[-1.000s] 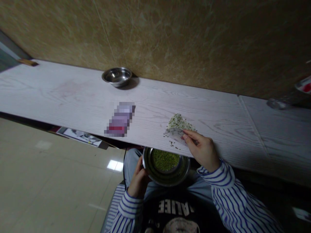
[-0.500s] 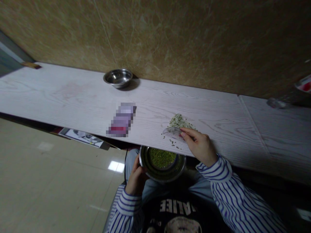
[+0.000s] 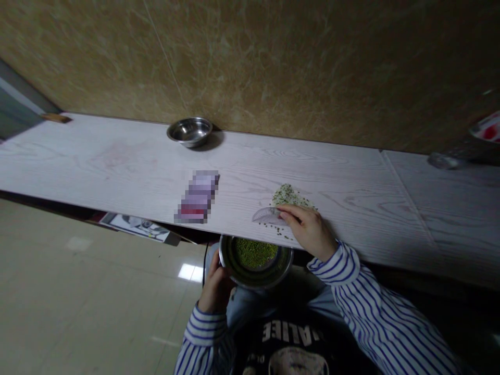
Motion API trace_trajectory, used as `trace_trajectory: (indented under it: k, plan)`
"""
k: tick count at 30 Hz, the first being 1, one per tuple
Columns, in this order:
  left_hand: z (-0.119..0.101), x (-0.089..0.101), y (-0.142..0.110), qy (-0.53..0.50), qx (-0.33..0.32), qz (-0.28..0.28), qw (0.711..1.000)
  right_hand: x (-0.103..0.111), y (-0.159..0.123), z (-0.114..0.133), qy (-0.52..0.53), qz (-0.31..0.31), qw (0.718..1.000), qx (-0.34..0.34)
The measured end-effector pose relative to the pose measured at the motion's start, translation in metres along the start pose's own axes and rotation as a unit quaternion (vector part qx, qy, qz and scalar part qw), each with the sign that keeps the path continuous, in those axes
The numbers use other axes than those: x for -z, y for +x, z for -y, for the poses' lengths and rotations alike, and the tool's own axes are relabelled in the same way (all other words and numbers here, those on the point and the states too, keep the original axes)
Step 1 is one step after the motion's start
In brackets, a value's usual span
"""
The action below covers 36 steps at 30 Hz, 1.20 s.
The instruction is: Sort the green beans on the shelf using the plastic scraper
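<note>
Gripping the rim of the steel bowl at its left side, your left hand is holding it just under the near edge of the surface, its fingers curled closed on the metal; the bowl is carrying a bed of green beans and is sitting low over your lap, so any tilt toward you is likely spilling them onto your clothes or the floor. Moving rightward, a thin translucent scraper is lying flat on the surface, pinched at its right end by the fingers of your right hand; I am judging the hold as light, so the piece is at risk of buckling or slipping if you are pressing hard. Loose beans are lying scattered between the scraper and the edge; some are sitting beyond the bowl's rim line, and a fast sweep is likely sending them past the bowl. Just behind your right hand, the main pile is resting well in from the edge; pulling too much at once is risking an overflow wider than the bowl's mouth. An empty steel bowl is standing far back by the wall, well apart.
</note>
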<state>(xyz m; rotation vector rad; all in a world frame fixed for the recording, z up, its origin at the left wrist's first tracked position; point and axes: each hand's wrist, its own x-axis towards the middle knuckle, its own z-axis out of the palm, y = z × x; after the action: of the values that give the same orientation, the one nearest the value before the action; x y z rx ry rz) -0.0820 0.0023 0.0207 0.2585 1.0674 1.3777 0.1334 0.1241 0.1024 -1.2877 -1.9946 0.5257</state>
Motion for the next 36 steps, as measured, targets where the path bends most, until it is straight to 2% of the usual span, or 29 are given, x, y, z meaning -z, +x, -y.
trace_trajectory:
  k: [6, 9, 16, 21, 29, 36]
  plan:
    - [0.0, -0.003, 0.001, -0.003, -0.006, 0.009, 1.0, 0.008, -0.002, 0.001, 0.02, 0.046, 0.998, 0.023]
    - [0.003, -0.004, 0.0, -0.001, 0.0, 0.014, 1.0, 0.014, -0.007, 0.002, 0.029, 0.045, 0.998, 0.025]
    - [0.018, -0.014, -0.003, -0.011, 0.013, 0.016, 1.0, 0.027, -0.045, -0.014, 0.012, -0.072, 0.993, -0.09]
    - [0.025, -0.022, -0.007, -0.021, 0.027, 0.026, 0.999, 0.019, -0.061, -0.013, 0.013, -0.087, 0.988, -0.125]
    - [0.028, -0.021, -0.012, -0.004, 0.02, 0.027, 0.999, -0.001, -0.06, 0.007, 0.038, -0.069, 0.99, -0.12]
    - [0.023, -0.017, -0.014, -0.014, 0.024, 0.015, 1.0, -0.003, -0.052, 0.0, 0.03, -0.084, 0.987, -0.132]
